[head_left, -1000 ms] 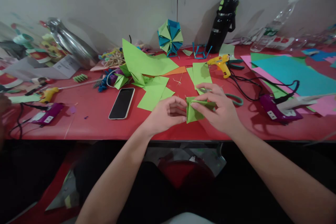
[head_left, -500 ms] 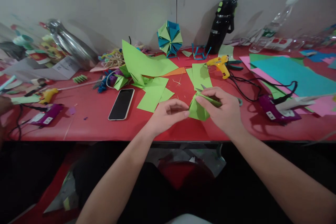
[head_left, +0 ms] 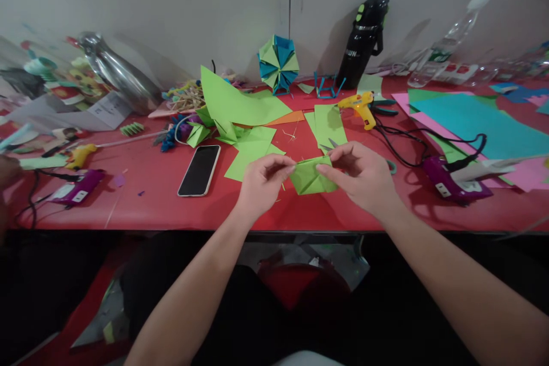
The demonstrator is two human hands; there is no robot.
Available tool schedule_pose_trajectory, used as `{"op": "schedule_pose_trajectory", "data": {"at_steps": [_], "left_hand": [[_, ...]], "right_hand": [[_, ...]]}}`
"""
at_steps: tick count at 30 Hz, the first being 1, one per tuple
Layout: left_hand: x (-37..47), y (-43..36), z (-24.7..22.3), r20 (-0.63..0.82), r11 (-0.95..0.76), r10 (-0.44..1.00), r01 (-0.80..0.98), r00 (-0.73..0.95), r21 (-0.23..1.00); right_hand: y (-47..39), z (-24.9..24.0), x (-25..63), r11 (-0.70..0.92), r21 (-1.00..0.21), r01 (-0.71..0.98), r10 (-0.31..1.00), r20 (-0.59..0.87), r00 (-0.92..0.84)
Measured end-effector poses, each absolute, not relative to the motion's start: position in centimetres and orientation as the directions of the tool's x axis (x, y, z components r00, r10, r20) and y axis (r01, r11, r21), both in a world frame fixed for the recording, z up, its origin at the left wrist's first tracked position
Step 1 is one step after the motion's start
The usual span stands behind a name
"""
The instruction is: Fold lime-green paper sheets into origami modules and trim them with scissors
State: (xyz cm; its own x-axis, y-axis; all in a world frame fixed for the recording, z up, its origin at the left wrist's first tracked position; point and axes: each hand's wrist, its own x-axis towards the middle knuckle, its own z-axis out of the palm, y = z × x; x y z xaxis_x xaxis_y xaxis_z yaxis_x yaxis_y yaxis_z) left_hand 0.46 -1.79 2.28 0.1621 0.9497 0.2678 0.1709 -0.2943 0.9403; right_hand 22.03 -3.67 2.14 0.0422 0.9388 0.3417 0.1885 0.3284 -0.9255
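Note:
A folded piece of green paper (head_left: 312, 178) with creases across it is held up between my two hands, just above the red table. My left hand (head_left: 263, 183) pinches its upper left corner between thumb and fingertips. At the upper right edge, my right hand (head_left: 362, 174) grips it with the thumb in front and the fingers behind. Scissors (head_left: 329, 144) lie behind my right hand, which hides most of them. More green paper sheets (head_left: 251, 151) are spread left of and behind my hands, some flat and some folded.
A phone (head_left: 199, 171) lies left of my hands. A yellow glue gun (head_left: 360, 107) with a black cord stands behind, near a purple power strip (head_left: 454, 180) and coloured sheets (head_left: 480, 123). A black bottle (head_left: 360, 43) and a blue-green paper wheel (head_left: 278, 63) stand by the wall.
The green paper has turned and now shows a flatter, wider face. My left hand has shifted slightly left and closed on its left corner; my right hand keeps its grip.

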Motion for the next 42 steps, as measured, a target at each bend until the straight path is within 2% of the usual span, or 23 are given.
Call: {"op": "schedule_pose_trajectory", "data": {"at_steps": [2,8,17,21,25,30,33,35,39,42], "left_hand": [[0.2,-1.8,2.3,0.294,-0.325,0.940,0.190,0.174,0.926],[-0.1,-1.9,2.6,0.293,-0.325,0.941,0.220,0.167,0.920],[-0.1,-1.4,2.8,0.231,-0.232,0.970,-0.001,0.073,0.973],[0.2,-1.8,2.9,0.244,-0.261,0.947,0.054,0.208,0.964],[0.7,-2.1,2.8,0.250,-0.270,0.950,0.092,0.185,0.958],[0.7,-2.1,2.5,0.127,-0.130,0.972,0.006,0.197,0.991],[0.7,-2.3,2.6,0.002,-0.029,0.948,0.080,0.319,0.996],[0.8,-2.5,2.7,-0.029,-0.029,0.921,0.142,0.387,0.989],[0.9,-2.6,2.7,0.039,-0.156,0.901,0.240,0.431,0.958],[0.8,-2.3,2.5,0.125,-0.229,0.926,0.266,0.355,0.936]], "right_hand": [[-3.5,2.0,22.1,0.291,-0.944,0.153,0.956,0.294,-0.002],[-3.4,2.1,22.1,0.242,-0.952,0.186,0.968,0.223,-0.117],[-3.5,2.5,21.8,0.144,-0.983,0.109,0.989,0.141,-0.042],[-3.5,2.2,21.8,0.131,-0.989,0.072,0.989,0.126,-0.075],[-3.6,2.0,21.6,0.148,-0.985,0.086,0.983,0.137,-0.118],[-3.8,2.0,21.3,0.188,-0.982,0.029,0.982,0.187,-0.031],[-3.8,2.0,21.3,0.180,-0.984,-0.019,0.984,0.180,0.013],[-3.8,2.2,21.2,0.169,-0.986,0.011,0.986,0.168,-0.015],[-3.9,2.7,21.2,0.146,-0.984,0.103,0.986,0.137,-0.092],[-3.8,2.9,21.3,0.137,-0.979,0.149,0.989,0.126,-0.082]]}}
